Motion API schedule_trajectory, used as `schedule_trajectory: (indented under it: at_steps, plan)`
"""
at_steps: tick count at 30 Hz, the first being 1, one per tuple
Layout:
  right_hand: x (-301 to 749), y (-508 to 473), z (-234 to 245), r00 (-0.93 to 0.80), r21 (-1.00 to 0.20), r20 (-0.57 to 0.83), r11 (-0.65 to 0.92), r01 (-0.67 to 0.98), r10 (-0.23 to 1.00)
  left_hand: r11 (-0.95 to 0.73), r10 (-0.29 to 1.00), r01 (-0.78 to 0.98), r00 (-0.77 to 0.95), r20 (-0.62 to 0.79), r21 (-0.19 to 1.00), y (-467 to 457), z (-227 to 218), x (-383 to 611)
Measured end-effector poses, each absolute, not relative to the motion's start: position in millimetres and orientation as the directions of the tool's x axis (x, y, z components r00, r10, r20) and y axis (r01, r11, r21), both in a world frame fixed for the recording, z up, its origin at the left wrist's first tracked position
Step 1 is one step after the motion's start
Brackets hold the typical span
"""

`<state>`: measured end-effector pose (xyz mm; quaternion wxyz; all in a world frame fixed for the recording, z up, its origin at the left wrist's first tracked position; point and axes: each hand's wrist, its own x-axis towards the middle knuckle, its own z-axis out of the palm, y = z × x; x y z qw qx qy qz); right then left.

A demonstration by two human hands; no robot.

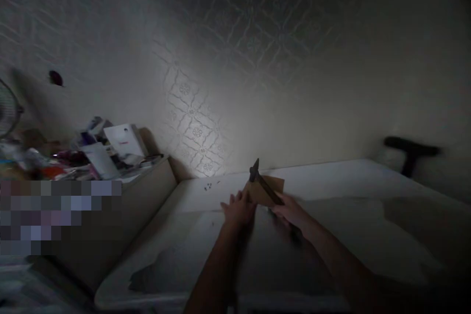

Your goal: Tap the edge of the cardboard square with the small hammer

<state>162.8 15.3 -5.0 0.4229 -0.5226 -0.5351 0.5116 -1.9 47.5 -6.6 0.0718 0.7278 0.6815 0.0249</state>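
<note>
My right hand [290, 211] is closed round the handle of a dark hammer [268, 189]. The hammer's head, pointed at one end, is up and to the left of this hand. Behind the handle is a flat brown board [277, 184], perhaps wood or cardboard, tilted above the table. My left hand [238, 210] is at the board's left lower edge and appears to grip it, with some fingers spread outward. Whether something small sits between its fingertips I cannot make out. Several small dark bits [208, 186], like nails, lie on the white table [324, 181] beyond my left hand.
A patterned wall [235, 83] stands behind the table. Left of it, a cabinet [147, 201] carries a white box [126, 140] and mixed clutter. Part of a fan [8, 110] shows at the far left. A dark T-shaped object [410, 149] is at the right.
</note>
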Motion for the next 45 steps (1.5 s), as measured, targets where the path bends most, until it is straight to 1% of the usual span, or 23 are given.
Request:
schedule_trajectory:
  at_steps: [2,5,10,17,23,31,37,45]
  plan:
    - [162.9,14.6,-3.9,-0.095,-0.989,-0.091,-0.079,0.124,0.991,-0.065,0.996,0.989,0.073,-0.056,0.136,47.5,-6.6,-2.1]
    - [163.1,15.2,-4.7,-0.084,-0.993,-0.064,-0.055,0.104,0.994,-0.069,0.996,0.988,0.076,-0.050,0.138,47.7,-7.3,-2.6]
    - [162.3,15.3,-6.2,-0.083,-0.990,-0.077,-0.066,0.122,0.994,-0.071,0.996,0.987,0.077,-0.041,0.142,46.6,-7.4,-2.5]
    - [161.1,13.7,-3.8,-0.087,-0.994,-0.030,-0.021,0.106,0.996,-0.078,0.996,0.987,0.084,-0.038,0.143,46.8,-7.1,-3.0]
    - [161.0,15.6,-7.8,-0.083,-0.984,-0.044,-0.029,0.176,0.996,-0.077,0.996,0.988,0.084,-0.044,0.137,46.3,-6.3,-3.0]
    - [161.6,18.7,-13.2,-0.092,-0.989,0.035,0.048,0.137,0.995,-0.086,0.995,0.986,0.091,-0.029,0.144,50.0,-11.6,-4.9]
    - [161.9,17.9,-12.7,-0.083,-0.987,0.063,0.074,0.141,0.995,-0.085,0.996,0.986,0.089,-0.022,0.144,49.2,-10.9,-4.7]
    - [161.8,22.9,-21.1,-0.084,-0.972,0.121,0.135,0.191,0.989,-0.085,0.995,0.986,0.090,-0.029,0.147,47.9,-8.8,-3.8]
